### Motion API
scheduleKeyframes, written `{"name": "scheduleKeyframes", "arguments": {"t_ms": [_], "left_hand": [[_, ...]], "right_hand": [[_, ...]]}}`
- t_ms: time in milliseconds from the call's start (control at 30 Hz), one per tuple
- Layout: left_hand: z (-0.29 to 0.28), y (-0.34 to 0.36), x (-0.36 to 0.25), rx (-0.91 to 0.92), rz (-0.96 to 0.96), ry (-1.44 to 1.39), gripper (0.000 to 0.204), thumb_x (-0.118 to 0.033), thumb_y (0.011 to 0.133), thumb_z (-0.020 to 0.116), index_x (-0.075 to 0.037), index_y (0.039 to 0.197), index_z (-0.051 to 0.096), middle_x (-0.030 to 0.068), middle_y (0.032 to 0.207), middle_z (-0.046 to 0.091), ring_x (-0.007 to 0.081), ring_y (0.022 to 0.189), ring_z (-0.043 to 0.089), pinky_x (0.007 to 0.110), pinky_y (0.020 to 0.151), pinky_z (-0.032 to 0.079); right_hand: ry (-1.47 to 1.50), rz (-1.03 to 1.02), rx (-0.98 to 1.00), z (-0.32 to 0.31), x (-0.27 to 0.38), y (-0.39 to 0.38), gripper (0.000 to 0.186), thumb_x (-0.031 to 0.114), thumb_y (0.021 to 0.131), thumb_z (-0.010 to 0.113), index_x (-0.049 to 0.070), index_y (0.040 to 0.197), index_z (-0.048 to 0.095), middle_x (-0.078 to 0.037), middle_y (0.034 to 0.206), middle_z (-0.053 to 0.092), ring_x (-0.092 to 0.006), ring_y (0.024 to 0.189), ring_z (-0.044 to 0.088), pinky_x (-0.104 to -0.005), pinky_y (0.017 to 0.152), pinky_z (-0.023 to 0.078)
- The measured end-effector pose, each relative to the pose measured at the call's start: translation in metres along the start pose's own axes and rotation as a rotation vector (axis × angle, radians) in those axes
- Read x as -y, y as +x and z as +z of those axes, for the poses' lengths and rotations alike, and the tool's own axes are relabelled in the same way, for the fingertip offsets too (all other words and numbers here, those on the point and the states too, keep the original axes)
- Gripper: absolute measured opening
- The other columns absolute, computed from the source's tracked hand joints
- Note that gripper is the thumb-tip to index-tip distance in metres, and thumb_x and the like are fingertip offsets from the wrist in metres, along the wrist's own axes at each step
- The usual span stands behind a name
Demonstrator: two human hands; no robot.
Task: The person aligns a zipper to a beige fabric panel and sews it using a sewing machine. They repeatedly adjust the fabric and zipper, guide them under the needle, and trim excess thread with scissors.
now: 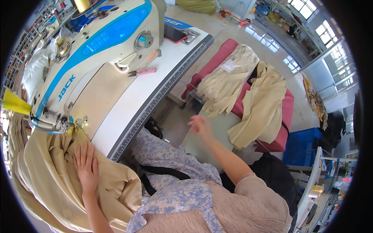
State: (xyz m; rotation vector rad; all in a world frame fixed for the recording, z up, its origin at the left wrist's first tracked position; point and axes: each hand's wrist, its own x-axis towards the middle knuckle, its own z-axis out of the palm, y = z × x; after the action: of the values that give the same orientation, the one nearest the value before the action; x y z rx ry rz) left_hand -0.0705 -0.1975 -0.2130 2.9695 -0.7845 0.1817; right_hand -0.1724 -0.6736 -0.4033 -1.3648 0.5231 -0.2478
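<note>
My left hand (86,169) lies with fingers outstretched on a large heap of beige fabric (46,167), which runs up under the needle area (75,125) of a white and blue sewing machine (97,31). My right hand (199,125) is in the air right of the table edge, fingers loosely bent and apart, holding nothing. It is nearest to a clear bag of cream strips (227,81) and beige cloth pieces (258,106), which rest on pink padded material (283,112) to the right. Pink thread snips (142,71) sit on the white tabletop (116,116).
A dark phone (173,33) lies at the table's back corner. The table's ruled edge (163,97) runs diagonally beside my lap. At right are a blue crate (301,145), dark cloth (334,128) and another machine table (312,182). Fabric piles lie by the far wall.
</note>
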Motion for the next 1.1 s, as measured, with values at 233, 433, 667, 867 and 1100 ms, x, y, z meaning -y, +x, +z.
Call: {"name": "scheduleKeyframes", "arguments": {"t_ms": [233, 433, 667, 867, 1100], "left_hand": [[-0.002, 0.003, -0.005, -0.002, -0.031, -0.062, 0.045, -0.012, 0.1, 0.051, -0.014, 0.146, 0.053, 0.0077, 0.157, 0.043, 0.0358, 0.148, 0.032, 0.057, 0.121, 0.02], [-0.006, 0.001, -0.006, 0.025, -0.038, -0.074, 0.046, -0.01, 0.101, 0.05, -0.013, 0.147, 0.052, 0.0077, 0.158, 0.042, 0.036, 0.148, 0.032, 0.056, 0.121, 0.021], [-0.012, 0.005, -0.016, -0.042, -0.018, -0.045, 0.043, -0.009, 0.099, 0.052, -0.01, 0.142, 0.056, 0.01, 0.153, 0.047, 0.0354, 0.145, 0.037, 0.054, 0.12, 0.025], [-0.015, -0.004, -0.087, -0.026, -0.113, -0.822, 0.027, -0.006, 0.101, 0.053, -0.001, 0.123, 0.069, 0.0153, 0.121, 0.069, 0.0254, 0.113, 0.065, 0.039, 0.097, 0.05], [0.082, 0.032, -0.23, 0.826, -0.037, -1.316, 0.041, -0.028, 0.108, 0.05, 0.005, 0.132, 0.06, 0.0128, 0.119, 0.072, 0.0177, 0.11, 0.067, 0.027, 0.093, 0.051]], "right_hand": [[-0.217, 0.271, -0.726, -0.167, 0.028, 0.104, 0.038, 0.043, 0.098, 0.063, 0.004, 0.101, 0.063, -0.005, 0.08, 0.068, -0.015, 0.054, 0.064, -0.0284, 0.042, 0.045], [-0.487, 0.173, -0.612, -0.19, 0.038, 0.118, 0.041, 0.038, 0.1, 0.057, 0.002, 0.083, 0.064, -0.006, 0.064, 0.065, -0.0162, 0.051, 0.063, -0.0322, 0.046, 0.048], [-0.815, -0.08, -0.447, -0.183, 0.023, 0.043, 0.04, 0.032, 0.105, 0.052, 0.004, 0.079, 0.063, -0.003, 0.054, 0.057, -0.0124, 0.047, 0.055, -0.0308, 0.045, 0.043], [-0.769, -0.024, -0.226, -0.079, 0.043, -0.053, 0.036, 0.034, 0.1, 0.057, 0.005, 0.081, 0.066, -0.015, 0.063, 0.062, -0.0278, 0.057, 0.064, -0.0413, 0.058, 0.048], [-0.764, -0.219, 0.118, 0.021, 0.051, -0.147, 0.024, 0.031, 0.096, 0.063, 0.01, 0.085, 0.068, -0.013, 0.067, 0.064, -0.0302, 0.06, 0.065, -0.0422, 0.055, 0.049]]}}
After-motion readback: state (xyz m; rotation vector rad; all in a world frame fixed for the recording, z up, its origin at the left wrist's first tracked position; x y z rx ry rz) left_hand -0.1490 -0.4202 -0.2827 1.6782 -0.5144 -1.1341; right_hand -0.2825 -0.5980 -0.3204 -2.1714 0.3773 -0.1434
